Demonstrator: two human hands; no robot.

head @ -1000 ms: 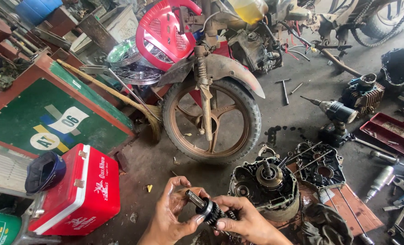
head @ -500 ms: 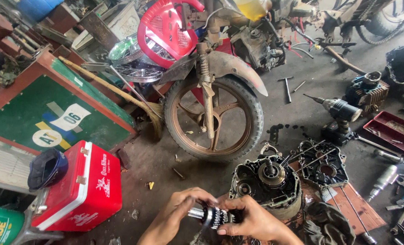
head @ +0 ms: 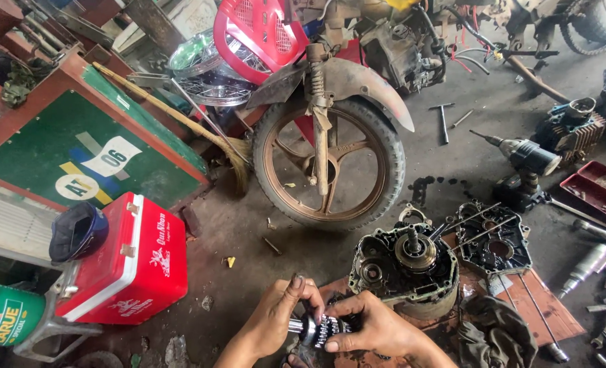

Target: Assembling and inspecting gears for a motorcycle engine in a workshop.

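Low in the view, both hands hold a short steel shaft stacked with dark toothed gears [head: 315, 330], lying crosswise between them just above the oily concrete floor [head: 248, 225]. The left hand [head: 275, 315] grasps the bright shaft end with fingers curled round it; the right hand [head: 378, 327] wraps the gear cluster from the other side, thumb pressed on the teeth. Just beyond the right hand, an open grey metal engine crankcase half [head: 401, 269] sits on a rust-red board [head: 541, 307], with a black engine cover [head: 493, 240] beside it. The spoked front wheel of a worn motorcycle [head: 330, 163] stands further back. A red plastic cooler box [head: 136, 262] rests well to the left.
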